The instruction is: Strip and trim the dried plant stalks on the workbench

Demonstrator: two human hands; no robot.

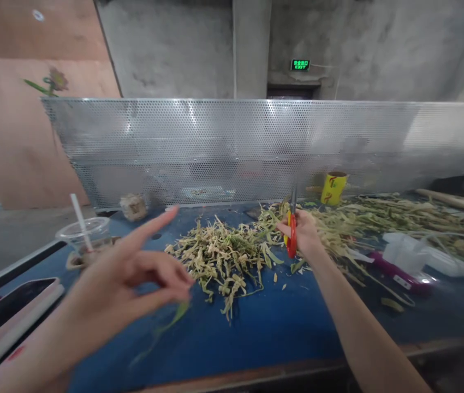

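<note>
In front of me on the left, my left hand pinches a thin green leaf between thumb and fingertips, with the index finger pointing out. The leaf's lower end trails down, blurred. Further out to the right, my right hand is closed around red and yellow scissors, whose blades point away from me and blur into the background. Between the hands lies a heap of short, dry, pale green plant cuttings. Longer dried leafy stalks are spread to the right, beyond and beside my right hand.
A perforated metal panel stands along the blue table's back. A yellow roll stands near it. At left are a plastic cup with straw and a phone-like device. A purple and white device with a cable lies right.
</note>
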